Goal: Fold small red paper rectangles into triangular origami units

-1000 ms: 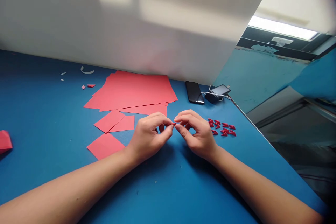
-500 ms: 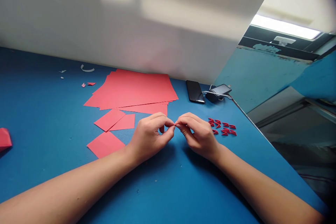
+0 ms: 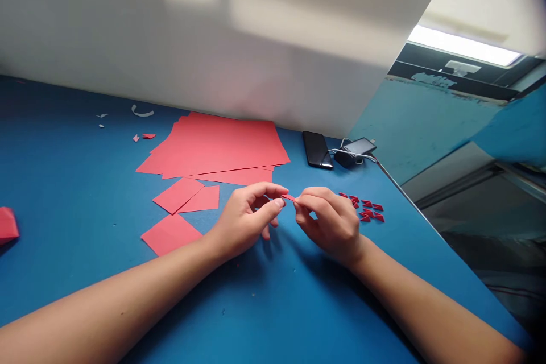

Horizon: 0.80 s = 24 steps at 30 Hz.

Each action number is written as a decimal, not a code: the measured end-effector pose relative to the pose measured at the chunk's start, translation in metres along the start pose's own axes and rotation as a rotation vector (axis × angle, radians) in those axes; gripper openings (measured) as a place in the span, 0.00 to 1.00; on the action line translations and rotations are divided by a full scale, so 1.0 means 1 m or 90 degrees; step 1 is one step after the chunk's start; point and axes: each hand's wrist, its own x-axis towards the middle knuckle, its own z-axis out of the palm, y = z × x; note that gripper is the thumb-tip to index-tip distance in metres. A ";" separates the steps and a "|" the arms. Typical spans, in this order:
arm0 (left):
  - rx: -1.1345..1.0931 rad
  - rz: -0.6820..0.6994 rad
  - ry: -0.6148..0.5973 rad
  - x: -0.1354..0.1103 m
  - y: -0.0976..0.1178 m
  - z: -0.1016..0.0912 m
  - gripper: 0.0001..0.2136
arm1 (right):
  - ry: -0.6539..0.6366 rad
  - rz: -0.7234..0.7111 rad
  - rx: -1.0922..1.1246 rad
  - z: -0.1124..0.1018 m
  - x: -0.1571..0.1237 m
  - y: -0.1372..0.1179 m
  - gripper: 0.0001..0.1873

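Both my hands meet over the blue table [image 3: 277, 307], pinching a tiny folded red paper piece [image 3: 289, 197] between them. My left hand [image 3: 247, 219] grips its left end with thumb and forefinger; my right hand [image 3: 330, 220] grips the right end, fingers curled. Just right of my right hand lie several small folded red triangles [image 3: 367, 210]. Left of my left hand are three small red paper rectangles [image 3: 179, 213], and behind them a stack of large red sheets [image 3: 217, 145].
A white board [image 3: 213, 40] stands along the back of the table. A black phone [image 3: 317, 149] and a second device with a cable [image 3: 356, 151] lie at the back right. A red folded shape [image 3: 7, 224] sits at the far left. The table edge runs diagonally at right.
My hands have drawn slightly apart and the right hand has shifted a little to the right, so the red piece between the fingertips shows more.
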 end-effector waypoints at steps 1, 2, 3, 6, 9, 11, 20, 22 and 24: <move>-0.055 -0.026 -0.006 0.000 0.000 0.001 0.12 | -0.003 -0.021 -0.016 -0.001 0.000 0.000 0.12; -0.106 -0.049 -0.008 0.000 0.000 0.002 0.12 | -0.008 -0.041 -0.026 -0.001 0.000 0.000 0.11; -0.152 -0.071 -0.009 0.001 0.000 0.003 0.12 | -0.017 -0.063 -0.032 -0.002 -0.001 0.000 0.11; -0.264 -0.117 -0.010 0.000 0.001 0.007 0.11 | -0.041 -0.110 -0.045 -0.004 -0.001 0.000 0.11; -0.312 -0.136 -0.010 -0.001 0.001 0.008 0.11 | -0.053 -0.125 -0.063 -0.005 -0.001 -0.001 0.10; -0.320 -0.142 -0.007 -0.001 0.001 0.009 0.11 | -0.054 -0.137 -0.073 -0.005 0.000 -0.002 0.08; -0.335 -0.139 0.008 0.001 -0.002 0.007 0.10 | -0.058 -0.158 -0.115 -0.005 0.002 -0.002 0.06; -0.330 -0.138 0.009 0.001 -0.001 0.006 0.11 | -0.034 -0.155 -0.102 -0.004 0.001 -0.001 0.07; -0.331 -0.139 0.005 0.001 -0.001 0.006 0.11 | -0.021 -0.158 -0.094 -0.003 0.000 -0.001 0.08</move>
